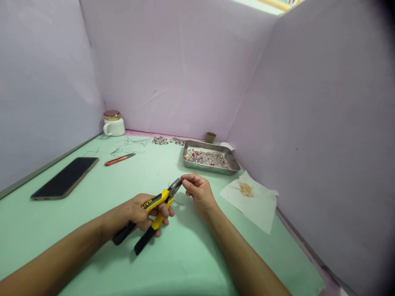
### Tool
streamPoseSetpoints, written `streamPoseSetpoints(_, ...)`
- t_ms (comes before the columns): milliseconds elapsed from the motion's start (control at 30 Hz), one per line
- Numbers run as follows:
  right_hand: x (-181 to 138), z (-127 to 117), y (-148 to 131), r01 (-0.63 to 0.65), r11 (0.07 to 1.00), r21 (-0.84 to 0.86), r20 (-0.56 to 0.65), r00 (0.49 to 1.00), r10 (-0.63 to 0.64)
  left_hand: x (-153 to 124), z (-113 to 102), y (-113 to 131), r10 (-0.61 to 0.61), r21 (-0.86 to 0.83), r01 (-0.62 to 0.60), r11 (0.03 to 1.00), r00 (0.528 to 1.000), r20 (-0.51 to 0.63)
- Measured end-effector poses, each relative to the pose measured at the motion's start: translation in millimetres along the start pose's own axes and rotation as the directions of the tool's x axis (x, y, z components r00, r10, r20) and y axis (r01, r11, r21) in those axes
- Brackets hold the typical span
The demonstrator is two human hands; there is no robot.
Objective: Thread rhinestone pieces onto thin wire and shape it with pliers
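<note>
Green tabletop (pixel 61 218) is closed in by pale lilac walls (pixel 185 74), w/ white mug (pixel 115 127), phone (pixel 66 179) & orange snips (pixel 119 159) set on L side, metal tray (pixel 203 167) of loose beads (pixel 206 158) at back R & white paper (pixel 262 209) nr R wall. Yellow-black pliers (pixel 159 200) are gripped by L hand (pixel 137 211), fingers wrapped round the handles, which are spread apart, tips held up mid-table. Tiny red bit (pixel 182 180) is pinched btwn thumb & forefinger of R hand (pixel 199 193) at the plier tips; whether it's clamped by the jaws can't be told.
</note>
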State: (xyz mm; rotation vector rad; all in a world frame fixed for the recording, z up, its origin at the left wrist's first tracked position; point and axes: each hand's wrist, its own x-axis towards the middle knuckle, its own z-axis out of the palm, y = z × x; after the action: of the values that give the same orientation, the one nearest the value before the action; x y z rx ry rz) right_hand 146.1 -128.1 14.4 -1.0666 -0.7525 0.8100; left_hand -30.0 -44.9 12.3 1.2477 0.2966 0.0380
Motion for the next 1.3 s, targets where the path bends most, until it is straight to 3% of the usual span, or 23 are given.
streamPoseSetpoints(233, 1.6, -2.4, -0.8, 0.068, 0.976, -0.207, -0.026, 0.997, -0.075, 0.3, -8.6, -0.7, -0.009, 0.150, 0.010, 0.989, 1.000, -0.005)
streamPoseSetpoints(500, 1.3, 0.9, 5.7, -0.051, 0.999, -0.007, -0.082, 0.995, 0.050, 2.2, -9.4, 0.5, -0.036, 0.094, 0.033, 0.995, 0.999, 0.026)
streamPoseSetpoints(700, -0.1, 1.0, 6.8, -0.057, 0.998, 0.004, -0.067, 0.996, 0.057, 1.6, -5.0, 1.9, -0.046, 0.083, 0.049, 0.995, 0.998, -0.034)
streamPoseSetpoints(1067, -1.0, 2.5, 12.6, -0.079, 0.996, 0.034, -0.100, 0.992, 0.082, 3.9, -13.1, -1.8, -0.076, 0.208, 0.073, 0.975, 0.997, 0.005)
streamPoseSetpoints(1300, -5.1, 3.9, 13.5, -0.114, 0.990, 0.078, -0.121, 0.985, 0.123, -1.0, -4.3, 8.0, -0.068, 0.253, 0.063, 0.965, 0.998, 0.010)
